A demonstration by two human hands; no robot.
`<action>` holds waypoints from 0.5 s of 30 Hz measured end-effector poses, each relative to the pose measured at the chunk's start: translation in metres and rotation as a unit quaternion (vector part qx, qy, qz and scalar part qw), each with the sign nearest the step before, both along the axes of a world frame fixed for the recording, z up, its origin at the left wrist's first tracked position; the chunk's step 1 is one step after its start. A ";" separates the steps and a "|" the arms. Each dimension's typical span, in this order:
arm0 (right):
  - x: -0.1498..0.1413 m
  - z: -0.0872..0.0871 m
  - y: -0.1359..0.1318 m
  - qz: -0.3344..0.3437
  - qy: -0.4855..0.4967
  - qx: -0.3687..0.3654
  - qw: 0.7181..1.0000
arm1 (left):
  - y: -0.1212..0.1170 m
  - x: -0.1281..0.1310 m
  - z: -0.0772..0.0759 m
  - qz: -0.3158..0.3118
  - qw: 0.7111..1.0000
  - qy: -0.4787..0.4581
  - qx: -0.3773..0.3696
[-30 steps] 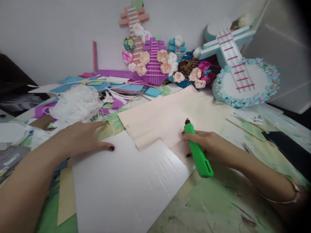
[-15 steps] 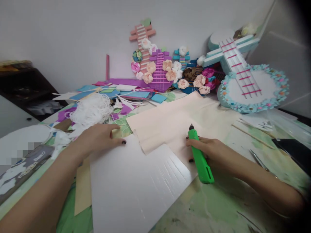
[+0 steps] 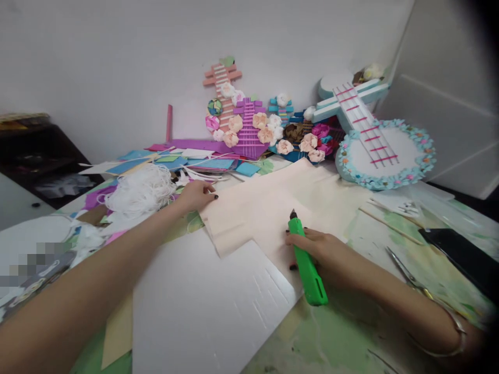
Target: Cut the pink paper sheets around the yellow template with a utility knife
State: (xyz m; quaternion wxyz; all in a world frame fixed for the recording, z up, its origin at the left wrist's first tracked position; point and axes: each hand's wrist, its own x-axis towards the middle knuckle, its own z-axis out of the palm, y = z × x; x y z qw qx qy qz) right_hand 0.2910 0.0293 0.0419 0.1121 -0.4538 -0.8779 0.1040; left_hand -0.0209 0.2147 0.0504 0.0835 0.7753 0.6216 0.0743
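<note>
My right hand (image 3: 319, 249) is wrapped round a green utility knife (image 3: 307, 265), its dark tip pointing away from me. That hand rests over the right part of a cream paper sheet (image 3: 265, 202). At the sheet's left corner is my left hand (image 3: 195, 196), thumb and forefinger slightly apart, thumb tip at the paper's edge. Its other fingers are mostly hidden. A white board (image 3: 195, 296) with several scored lines lies nearest me, partly under the cream sheet.
White string (image 3: 138, 191) lies tangled at the left, beside coloured paper scraps (image 3: 218, 164). Flower-trimmed craft instruments, among them a purple one (image 3: 249, 127) and a light-blue one (image 3: 384, 150), stand against the wall. Scissors (image 3: 409, 275) and a black phone-like slab (image 3: 460, 254) are at the right.
My left hand has moved forward from the white board to the cream sheet's left corner. The view has tilted and shifted slightly. My right hand still holds the utility knife.
</note>
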 end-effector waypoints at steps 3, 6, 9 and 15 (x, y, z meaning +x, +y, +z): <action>-0.002 -0.001 -0.001 0.010 0.017 -0.013 1.000 | 0.003 -0.008 0.001 0.024 1.000 -0.007 0.019; -0.009 -0.004 -0.004 0.012 0.054 -0.028 0.998 | -0.002 -0.022 0.002 0.043 0.998 -0.010 0.048; -0.018 -0.007 -0.010 0.022 0.081 -0.042 0.996 | -0.011 -0.038 0.001 0.060 0.994 -0.011 0.087; -0.034 -0.008 -0.018 0.021 0.069 -0.025 0.997 | -0.025 -0.057 -0.021 0.081 0.985 -0.013 0.149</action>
